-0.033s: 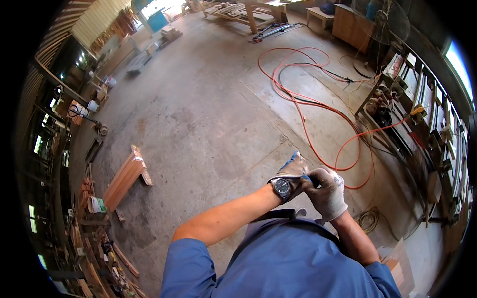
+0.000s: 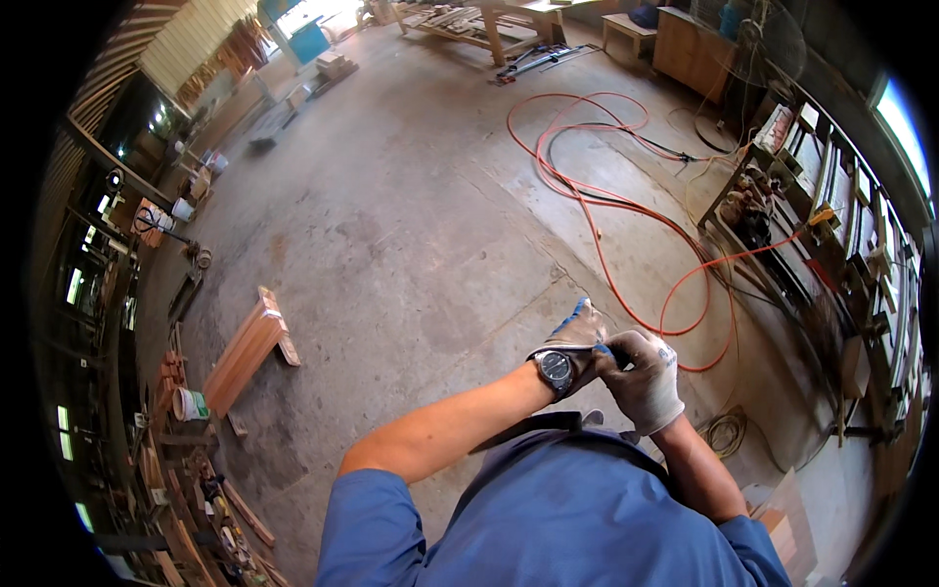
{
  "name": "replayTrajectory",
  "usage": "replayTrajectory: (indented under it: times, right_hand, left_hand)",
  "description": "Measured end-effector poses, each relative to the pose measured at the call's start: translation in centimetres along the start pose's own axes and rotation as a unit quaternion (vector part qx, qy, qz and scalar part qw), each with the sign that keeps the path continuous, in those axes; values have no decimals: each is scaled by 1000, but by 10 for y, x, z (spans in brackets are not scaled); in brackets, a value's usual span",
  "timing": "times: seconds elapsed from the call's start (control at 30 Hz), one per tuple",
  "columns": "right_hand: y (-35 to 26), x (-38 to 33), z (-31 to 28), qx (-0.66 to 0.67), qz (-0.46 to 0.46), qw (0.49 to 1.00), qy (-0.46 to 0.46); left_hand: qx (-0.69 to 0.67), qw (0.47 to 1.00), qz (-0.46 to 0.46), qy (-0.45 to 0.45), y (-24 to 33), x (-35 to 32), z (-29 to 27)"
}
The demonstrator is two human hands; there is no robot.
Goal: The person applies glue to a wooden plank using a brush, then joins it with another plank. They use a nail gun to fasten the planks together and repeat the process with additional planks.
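Observation:
My left hand [image 2: 575, 331] wears a pale work glove with blue on its finger side. It points away from me, with the visible finger part stretched out and nothing seen in its grasp; the rest of its fingers are hidden. A dark wristwatch [image 2: 555, 369] sits on the left wrist, just behind the glove's cuff [image 2: 579, 349]. My right hand [image 2: 644, 377], in a whitish glove with darker fingertips, is closed in a pinch at that cuff, touching the left hand from the right side.
Orange hose [image 2: 675, 235] lies in loops on the concrete floor [image 2: 391, 245]. A rack of long pieces [image 2: 831, 186] stands at right. At left are a stack of reddish boards [image 2: 245, 357] and a white bucket [image 2: 190, 404]. A wooden workbench [image 2: 494, 39] stands at the far end.

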State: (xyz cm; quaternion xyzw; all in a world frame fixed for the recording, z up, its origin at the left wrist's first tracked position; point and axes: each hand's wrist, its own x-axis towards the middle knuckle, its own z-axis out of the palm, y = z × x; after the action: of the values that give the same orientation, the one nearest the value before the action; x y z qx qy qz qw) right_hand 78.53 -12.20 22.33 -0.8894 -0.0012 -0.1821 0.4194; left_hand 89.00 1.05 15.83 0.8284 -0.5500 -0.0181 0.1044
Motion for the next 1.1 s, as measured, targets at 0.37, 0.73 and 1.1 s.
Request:
replayTrajectory:
  times: [0.37,0.73,1.1]
  right_hand:
    - [-11,1,12,30,-124,990,-59]
    - [89,-43,-57,55,224,969,-85]
    - [186,-175,-110,-94,457,841,-272]
  left_hand:
    - [-215,968,-91,-92,-36,0,97]
    - [-269,856,-414,-155,-35,5,116]
    - [-133,751,-460,-454,-88,-258,298]
